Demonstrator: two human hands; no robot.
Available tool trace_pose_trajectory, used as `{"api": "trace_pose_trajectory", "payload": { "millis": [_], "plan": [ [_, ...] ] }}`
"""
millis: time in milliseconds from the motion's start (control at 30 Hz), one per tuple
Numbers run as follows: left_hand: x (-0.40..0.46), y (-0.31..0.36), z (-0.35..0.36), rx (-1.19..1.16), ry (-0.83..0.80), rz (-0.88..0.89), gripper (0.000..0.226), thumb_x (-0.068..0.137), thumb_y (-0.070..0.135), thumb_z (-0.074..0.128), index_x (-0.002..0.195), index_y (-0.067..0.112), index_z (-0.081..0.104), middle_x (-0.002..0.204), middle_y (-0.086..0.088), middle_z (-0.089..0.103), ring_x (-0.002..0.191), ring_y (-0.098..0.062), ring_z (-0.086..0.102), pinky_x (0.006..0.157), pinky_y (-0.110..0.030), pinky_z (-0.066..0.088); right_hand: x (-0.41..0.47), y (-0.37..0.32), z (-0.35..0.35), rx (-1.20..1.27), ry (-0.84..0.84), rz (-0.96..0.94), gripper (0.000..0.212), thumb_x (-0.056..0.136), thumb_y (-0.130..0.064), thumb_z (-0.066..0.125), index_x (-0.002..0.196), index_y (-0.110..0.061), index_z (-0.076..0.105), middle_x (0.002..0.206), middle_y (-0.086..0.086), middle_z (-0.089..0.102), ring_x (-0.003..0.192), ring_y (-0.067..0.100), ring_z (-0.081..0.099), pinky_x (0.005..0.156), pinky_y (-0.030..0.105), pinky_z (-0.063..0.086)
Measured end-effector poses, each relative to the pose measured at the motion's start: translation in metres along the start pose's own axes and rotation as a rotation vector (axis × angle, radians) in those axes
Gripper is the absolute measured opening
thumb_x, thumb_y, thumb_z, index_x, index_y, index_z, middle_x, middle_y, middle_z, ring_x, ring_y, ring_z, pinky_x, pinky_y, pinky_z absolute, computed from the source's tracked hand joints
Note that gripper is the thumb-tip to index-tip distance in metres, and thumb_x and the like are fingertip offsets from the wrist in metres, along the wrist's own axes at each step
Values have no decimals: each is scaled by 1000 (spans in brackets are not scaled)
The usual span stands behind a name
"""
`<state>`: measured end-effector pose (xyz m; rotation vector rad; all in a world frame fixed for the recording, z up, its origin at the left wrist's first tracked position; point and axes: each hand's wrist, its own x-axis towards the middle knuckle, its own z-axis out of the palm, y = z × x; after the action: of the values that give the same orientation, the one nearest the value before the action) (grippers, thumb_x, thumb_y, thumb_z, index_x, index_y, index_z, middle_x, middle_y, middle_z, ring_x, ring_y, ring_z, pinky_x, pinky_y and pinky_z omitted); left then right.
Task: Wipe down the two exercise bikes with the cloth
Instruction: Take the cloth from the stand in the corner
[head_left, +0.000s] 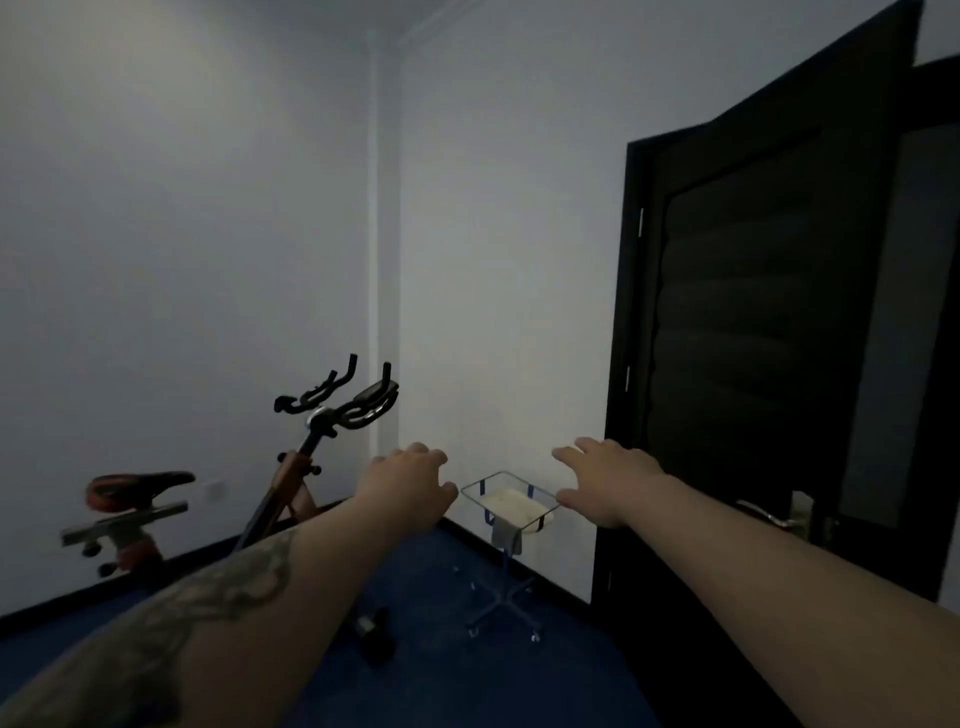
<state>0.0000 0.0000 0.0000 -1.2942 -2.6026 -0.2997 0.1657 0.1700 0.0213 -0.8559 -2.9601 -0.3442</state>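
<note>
1. An exercise bike (291, 467) stands at the left wall, black handlebars up, its orange-and-black saddle (137, 488) towards the room.
2. The left hand (410, 488) is held out with fingers loosely spread, holding nothing.
3. Between both hands, in the corner, a small wheeled stand carries a wire basket (511, 499); a pale cloth (511, 506) lies inside it, a grey piece hanging over its edge.
4. The right hand (605, 475) reaches forward, fingers spread and empty.
5. A dark door (763, 332) stands open at right.
</note>
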Motion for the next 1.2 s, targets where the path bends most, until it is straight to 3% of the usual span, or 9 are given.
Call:
{"api": "trace_pose_trajectory", "payload": {
  "millis": [433,567,900,1200],
  "plan": [
    [105,-91,140,-5,-223,-27,50,100,44,40,145,21,39,151,-2,35,133,-27,40,104,-44,36,140,-52,130,19,-180,8,60,98,-50,36,152,-28,19,157,2,22,138,27,28,105,42,36],
    [141,-108,176,-18,-267,10,53,101,44,40,149,22,34,154,-2,33,135,-26,39,107,-44,37,175,-56,164,34,-241,21,63,99,-51,35,153,-28,13,157,3,21,138,26,27,106,42,34],
    [255,-103,264,-74,-305,78,51,101,42,39,149,26,34,155,2,32,136,-24,37,109,-42,32,284,-15,239,88,-332,93,62,100,-49,35,153,-25,15,155,3,24,138,27,27,106,41,34],
    [348,-97,372,-97,-465,-55,54,100,42,40,150,25,31,156,5,30,137,-21,36,110,-39,33,396,61,319,185,-355,146,62,100,-48,36,153,-25,15,154,3,25,138,25,26,109,38,30]
  ]
}}
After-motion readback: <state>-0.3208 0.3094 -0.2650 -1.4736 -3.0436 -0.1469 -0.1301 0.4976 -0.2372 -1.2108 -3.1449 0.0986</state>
